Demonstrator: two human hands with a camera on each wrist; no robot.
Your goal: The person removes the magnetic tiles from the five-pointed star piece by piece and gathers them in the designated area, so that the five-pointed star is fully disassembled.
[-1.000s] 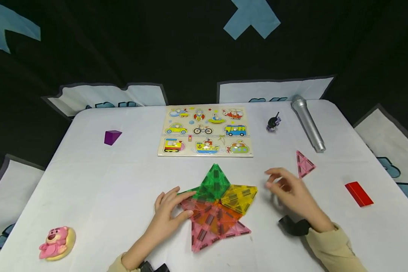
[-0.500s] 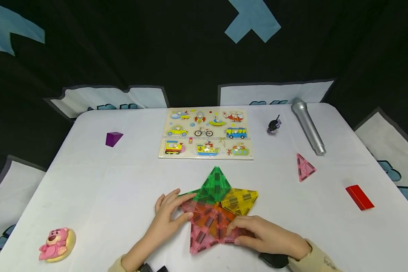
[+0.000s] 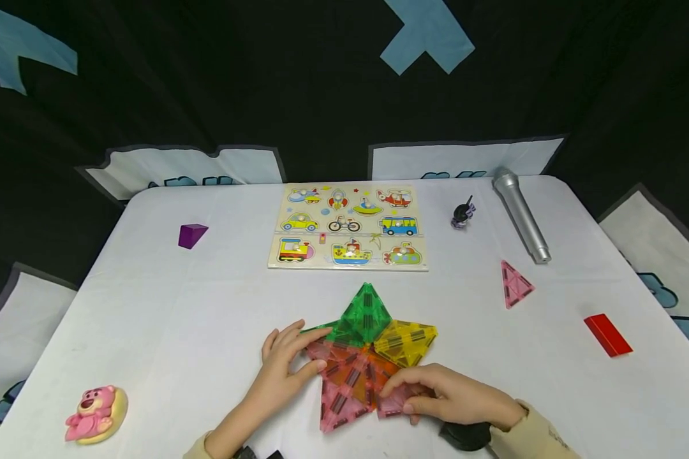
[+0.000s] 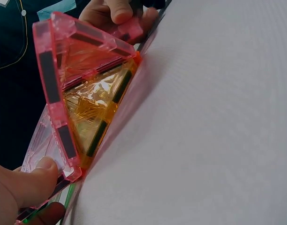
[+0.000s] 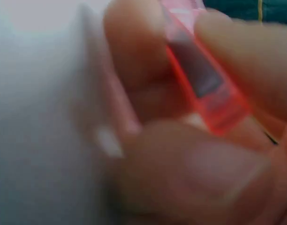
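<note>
A star-like build of translucent magnetic tiles [image 3: 350,376] lies at the front middle of the table, with green tiles [image 3: 367,313] at its far point, a yellow one [image 3: 407,341] at right, and pink and orange nearer the person. My left hand [image 3: 284,366] pinches the star's left point, thumb on the pink side and index finger along the green, as the thumb [image 4: 45,176] shows in the left wrist view. At the star's near right, my right hand [image 3: 448,395] pinches a pink triangular magnetic tile [image 3: 392,403], its edge [image 5: 200,70] between fingertips and thumb in the right wrist view.
A wooden vehicle puzzle board [image 3: 347,226] lies behind the star. To the right are a loose pink triangle tile [image 3: 515,285], a red block [image 3: 608,335], a silver microphone [image 3: 521,215] and a small dark figurine [image 3: 462,213]. At left are a purple block [image 3: 192,236] and a pink bear toy [image 3: 96,412].
My right hand has come from the star's right side to its near right point and taken hold of the pink tile there, which has since shifted. The left hand has kept its place.
</note>
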